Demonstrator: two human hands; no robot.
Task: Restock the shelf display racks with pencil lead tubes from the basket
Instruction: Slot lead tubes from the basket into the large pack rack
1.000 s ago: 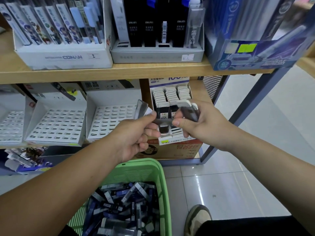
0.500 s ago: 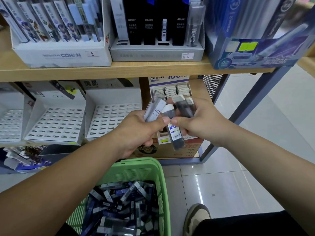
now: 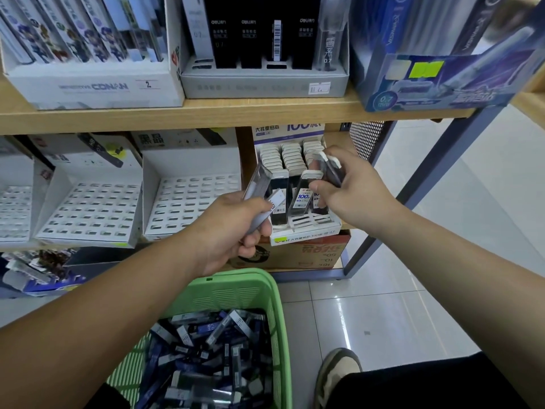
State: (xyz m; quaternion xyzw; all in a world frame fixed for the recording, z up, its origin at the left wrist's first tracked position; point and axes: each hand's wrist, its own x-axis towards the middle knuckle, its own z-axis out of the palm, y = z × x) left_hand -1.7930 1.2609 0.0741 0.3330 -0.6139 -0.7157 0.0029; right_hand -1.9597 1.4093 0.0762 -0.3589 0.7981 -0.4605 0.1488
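Note:
My left hand (image 3: 233, 231) grips a couple of clear pencil lead tubes (image 3: 259, 187) in front of the lower shelf. My right hand (image 3: 348, 187) holds dark lead tubes (image 3: 331, 169) and pinches one white-capped tube (image 3: 303, 193) standing in a front slot of the partly filled display rack (image 3: 306, 228). White caps of several tubes fill that rack's back rows. The green basket (image 3: 236, 290) below me holds a heap of loose lead tubes (image 3: 212, 361).
Two white slotted racks (image 3: 188, 199) (image 3: 88, 208) with no tubes stand left of the filled one. The upper wooden shelf (image 3: 236, 110) carries boxes of pens and leads. A metal shelf post (image 3: 418, 187) and tiled floor lie right. My shoe (image 3: 336, 373) is beside the basket.
My hands have parted. The right hand moved right and up to the rack and stood a tube in a front slot. The left hand stayed, still holding its tubes.

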